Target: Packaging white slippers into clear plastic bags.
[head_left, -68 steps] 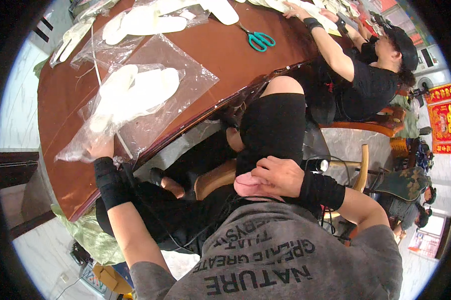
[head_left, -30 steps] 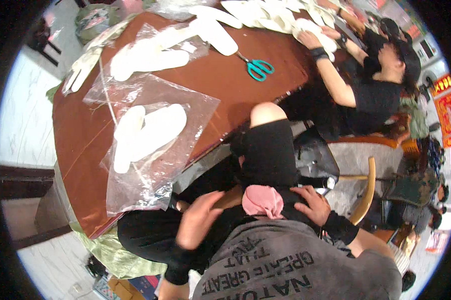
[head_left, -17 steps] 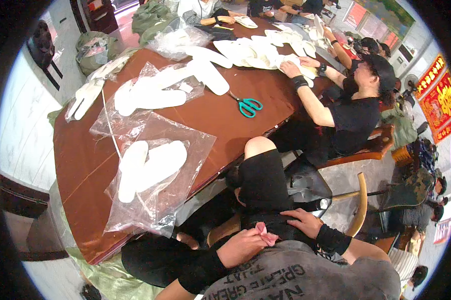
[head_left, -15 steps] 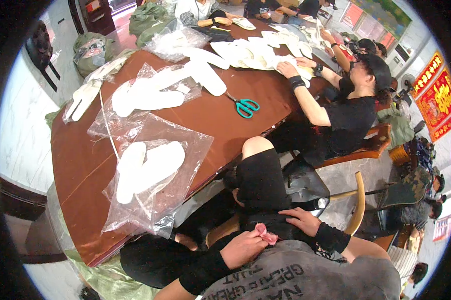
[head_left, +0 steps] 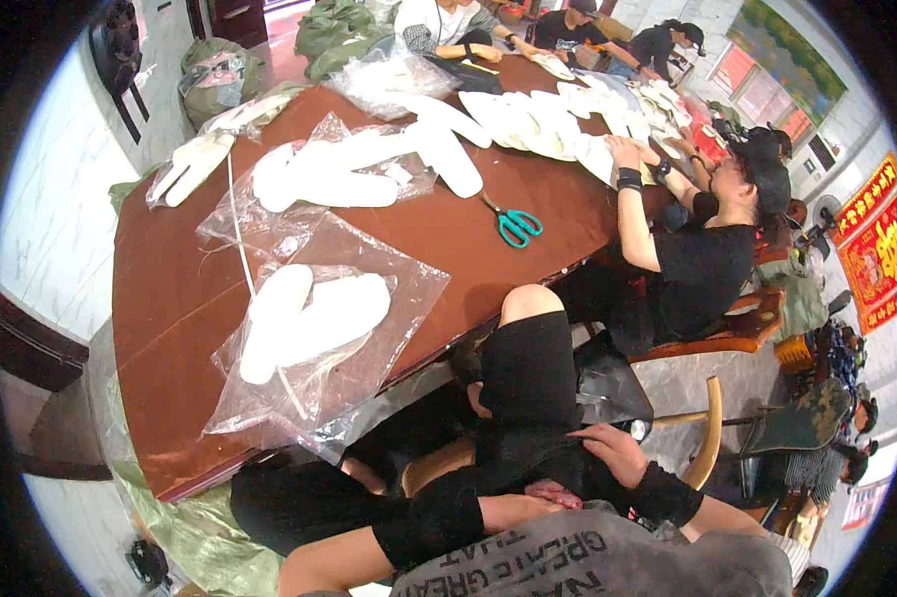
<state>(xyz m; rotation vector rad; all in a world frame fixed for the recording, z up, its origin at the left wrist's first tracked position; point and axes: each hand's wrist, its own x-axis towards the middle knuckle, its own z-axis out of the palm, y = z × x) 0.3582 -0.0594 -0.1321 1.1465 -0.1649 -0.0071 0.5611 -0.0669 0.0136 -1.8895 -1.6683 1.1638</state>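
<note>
At my lap, beside the hem of a grey shirt, my left hand point(head_left: 516, 509) is closed on a small pink crumpled thing point(head_left: 556, 495); its kind I cannot make out, and the fingers are partly hidden. My right hand point(head_left: 616, 456) lies on my dark-clothed thigh, fingers stretched out and holding nothing. Black sleeves cover both wrists. On the brown table to the left, a pair of white insoles point(head_left: 319, 318) rests on a clear plastic bag point(head_left: 394, 323). Scissors with teal handles point(head_left: 519, 228) lie farther off, apart from my hands.
More white insoles point(head_left: 339, 169) and bags spread over the brown table point(head_left: 180, 388). A person in black point(head_left: 707, 269) sits at its right side, handling white pieces; others work at the far end. A wooden chair arm point(head_left: 712, 433) curves beside my right arm. Green sacks point(head_left: 344, 40) stand behind the table.
My left hand has drawn lower, toward the shirt hem, with the pink thing. My right hand stays on the thigh. The view has shifted, so the table sits farther right.
</note>
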